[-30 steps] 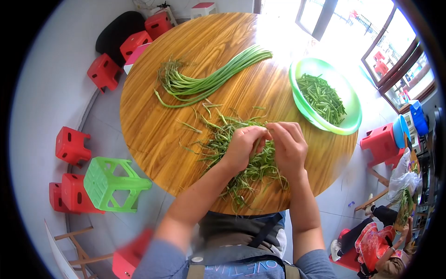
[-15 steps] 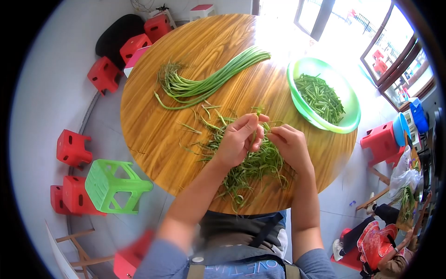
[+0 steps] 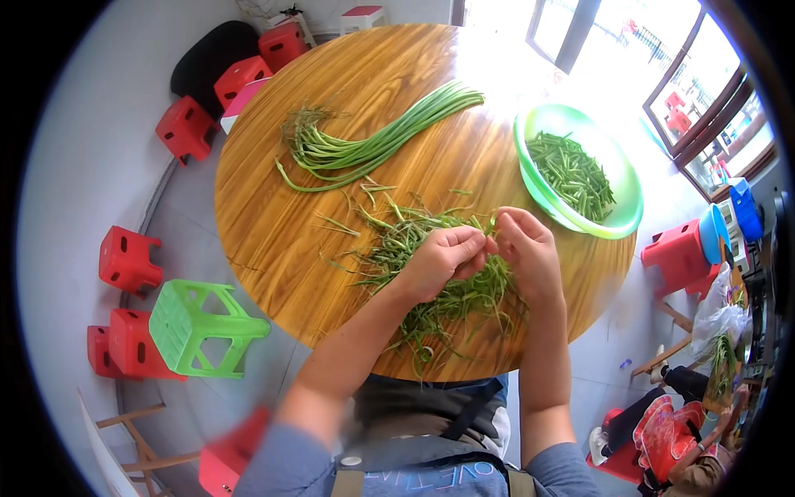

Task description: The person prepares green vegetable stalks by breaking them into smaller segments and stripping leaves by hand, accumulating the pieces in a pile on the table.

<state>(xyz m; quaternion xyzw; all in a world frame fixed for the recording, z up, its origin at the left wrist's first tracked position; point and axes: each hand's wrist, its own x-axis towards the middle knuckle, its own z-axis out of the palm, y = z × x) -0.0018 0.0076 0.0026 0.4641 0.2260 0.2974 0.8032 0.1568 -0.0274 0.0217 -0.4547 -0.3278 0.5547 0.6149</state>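
My left hand is closed in a pinch above a loose heap of green trimmings. Close beside it, my right hand is closed too, thumb against forefinger. A thin bit of green garlic scape shows between the fingertips of both hands; most of it is hidden. Farther back on the table lies a bunch of long garlic scapes, with thin, tangled ends to the left. A pale green plastic basin at the right holds many short cut green pieces.
The round wooden table stands in front of me. Red stools and a green stool are on the floor to the left. At the lower right a person sits near a plastic bag.
Both hands have come lower and nearer each other, with the left turning and moving right. A green tip that stuck up above the left hand is no longer there.
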